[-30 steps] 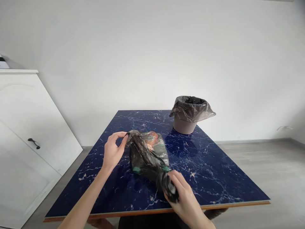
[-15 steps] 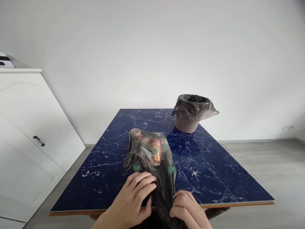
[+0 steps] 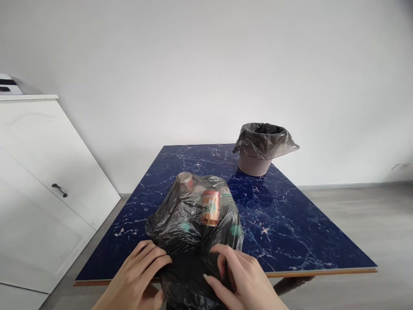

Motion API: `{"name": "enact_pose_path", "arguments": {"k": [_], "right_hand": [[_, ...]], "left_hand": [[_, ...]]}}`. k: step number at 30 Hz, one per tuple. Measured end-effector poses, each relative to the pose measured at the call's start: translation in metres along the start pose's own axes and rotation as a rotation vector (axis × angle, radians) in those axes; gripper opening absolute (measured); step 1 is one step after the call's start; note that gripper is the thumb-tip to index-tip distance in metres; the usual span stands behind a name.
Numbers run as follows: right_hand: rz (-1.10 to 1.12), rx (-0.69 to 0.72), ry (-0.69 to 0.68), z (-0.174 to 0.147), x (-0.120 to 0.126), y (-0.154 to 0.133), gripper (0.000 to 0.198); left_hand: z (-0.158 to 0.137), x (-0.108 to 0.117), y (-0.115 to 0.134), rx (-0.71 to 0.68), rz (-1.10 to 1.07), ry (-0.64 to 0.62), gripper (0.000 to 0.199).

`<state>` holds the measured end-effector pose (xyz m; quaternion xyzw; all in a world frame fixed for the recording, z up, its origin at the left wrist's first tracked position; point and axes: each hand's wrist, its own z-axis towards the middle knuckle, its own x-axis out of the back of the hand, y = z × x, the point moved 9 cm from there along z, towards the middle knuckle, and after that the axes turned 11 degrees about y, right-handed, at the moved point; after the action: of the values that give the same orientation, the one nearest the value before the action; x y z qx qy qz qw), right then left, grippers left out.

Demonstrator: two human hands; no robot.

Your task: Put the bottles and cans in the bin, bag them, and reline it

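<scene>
A thin black plastic garbage bag (image 3: pixel 167 217) lies on the near part of the table, its neck end hanging toward me over the front edge. Through the film show an orange drink can (image 3: pixel 211 209), another can (image 3: pixel 185 181) standing at the far left, and some green round shapes I cannot identify. My left hand (image 3: pixel 142 271) is closed on the bag's left side near the neck, fingers bent over the film. On the right side my right hand (image 3: pixel 235 275) touches the bag, thumb and index finger spread apart; its other fingers are partly hidden.
A mauve bin (image 3: pixel 254 165) lined with a black bag (image 3: pixel 269 144) stands at the table's far right. The blue marbled table (image 3: pixel 274 241) has a wooden front edge. To the left is a white cabinet (image 3: pixel 35 172), with a wall behind the table.
My left hand has moved left and the bag's neck is spread wider and flatter. The right hand has loosened from its pinch, its thumb and index finger now apart.
</scene>
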<state>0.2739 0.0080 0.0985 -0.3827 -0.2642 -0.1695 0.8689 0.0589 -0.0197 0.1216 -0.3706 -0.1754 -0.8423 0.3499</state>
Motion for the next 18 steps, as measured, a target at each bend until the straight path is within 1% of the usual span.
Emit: {"name": "enact_pose_path", "arguments": {"k": [1, 2, 3, 5, 6, 7, 9, 11, 13, 14, 16, 18], "right_hand": [[-0.099, 0.026, -0.028, 0.004, -0.009, 0.000, 0.044], [-0.198, 0.055, -0.051, 0.007, -0.018, 0.002, 0.048], [-0.288, 0.075, -0.070, 0.009, -0.028, 0.004, 0.046], [-0.406, 0.074, -0.102, 0.010, -0.042, 0.012, 0.024], [-0.425, 0.056, -0.111, 0.010, -0.045, 0.016, 0.016], [-0.413, 0.032, -0.111, 0.010, -0.046, 0.019, 0.014], [-0.305, -0.031, -0.076, 0.012, -0.038, 0.021, 0.013], [-0.110, -0.128, -0.021, 0.014, -0.025, 0.020, 0.015], [0.108, -0.217, 0.032, 0.015, -0.012, 0.015, 0.020], [0.200, -0.251, 0.065, 0.016, -0.006, 0.012, 0.022], [0.336, -0.295, 0.142, 0.015, 0.005, 0.005, 0.025], [0.412, -0.328, 0.221, 0.013, 0.014, -0.001, 0.027]], "left_hand": [[-0.007, 0.001, -0.006, 0.033, 0.000, -0.016, 0.033], [-0.013, 0.001, -0.012, 0.068, 0.008, -0.026, 0.032], [-0.018, 0.002, -0.017, 0.102, 0.028, -0.033, 0.031], [-0.025, 0.003, -0.028, 0.137, 0.083, -0.040, 0.029], [-0.027, 0.003, -0.033, 0.131, 0.117, -0.048, 0.027], [-0.029, 0.002, -0.038, 0.111, 0.156, -0.061, 0.026], [-0.034, 0.001, -0.050, 0.044, 0.254, -0.089, 0.027], [-0.039, 0.000, -0.064, -0.022, 0.376, -0.106, 0.035], [-0.042, 0.001, -0.076, -0.049, 0.469, -0.103, 0.045], [-0.042, 0.002, -0.079, -0.045, 0.490, -0.099, 0.046], [-0.040, 0.005, -0.080, 0.013, 0.482, -0.091, 0.040], [-0.033, 0.010, -0.072, 0.097, 0.430, -0.054, 0.032]]}}
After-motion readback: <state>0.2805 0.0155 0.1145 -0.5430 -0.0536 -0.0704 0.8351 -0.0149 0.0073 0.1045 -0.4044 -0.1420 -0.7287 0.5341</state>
